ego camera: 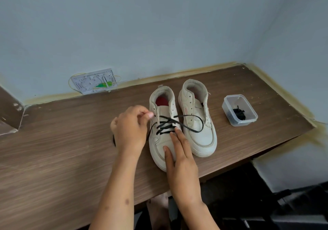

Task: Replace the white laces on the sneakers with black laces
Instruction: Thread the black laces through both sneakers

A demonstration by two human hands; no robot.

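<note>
Two off-white sneakers sit side by side on the brown wood-grain desk [71, 149], toes pointing toward the near edge. The left sneaker [160, 141] has a red insole showing and a black lace [166, 125] crossed through its lower eyelets, about three crossings done. One free end loops over to the right and lies across the right sneaker [197, 123], the other runs down off the left side behind the left hand. The right sneaker has no lace in it, just bare eyelets, and there's a faint pinkish mark on its side.

The left hand [130, 128] is curled up, with thumb and finger pinched together right at an upper eyelet on the left side of the left sneaker; can't quite tell if the lace tip is in that pinch. The right hand [179, 157] lies flat with straight fingers pressing on the toe and the lowest lacing.

To the right there's one clear plastic container [239, 109], no lid on it, with a second black lace [238, 114] bundled inside. One grey plastic panel [95, 80] with green bits hangs on the far wall.
</note>
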